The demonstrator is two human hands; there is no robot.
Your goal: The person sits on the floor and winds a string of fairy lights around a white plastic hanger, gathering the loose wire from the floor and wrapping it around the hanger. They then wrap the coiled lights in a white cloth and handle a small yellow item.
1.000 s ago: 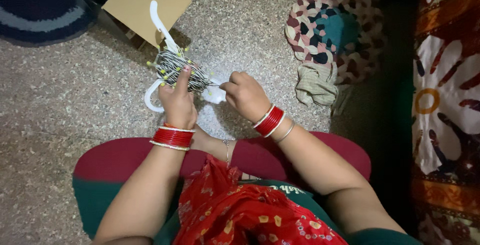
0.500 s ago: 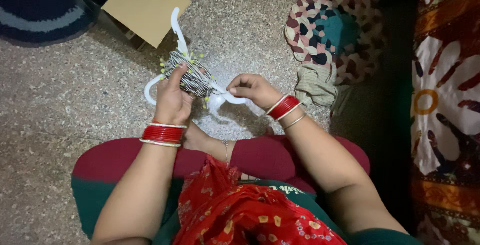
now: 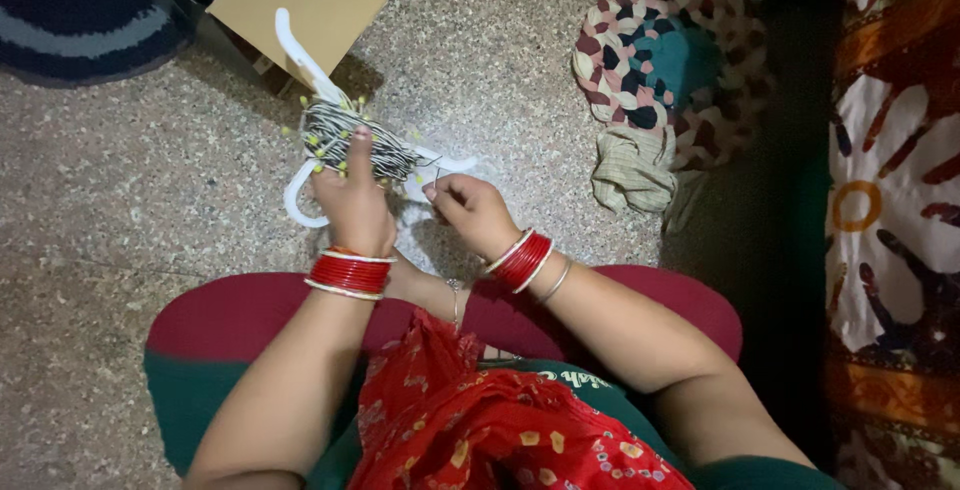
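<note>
Speckled floor (image 3: 130, 200); left hand (image 3: 352, 205) clasps wound hanger (image 3: 350, 140) from below.

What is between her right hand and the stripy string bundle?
Nothing visible. The right hand pinches a thin strand right beside the striped cord bundle, which the left hand grips on the white hanger.

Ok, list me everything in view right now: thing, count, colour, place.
White plastic hanger: one, over the floor centre, gripped by left hand.
Black-and-white striped cord wrap with yellow beads: one, wound round the hanger.
Tan cardboard sheet: one, top left.
Multicoloured braided round mat: one, top right.
Beige crumpled cloth: one, below the mat.
Speckled stone floor: grey-brown.
Red bangles: both wrists.
Left hand; right hand, pinching at the cord's end.
</note>
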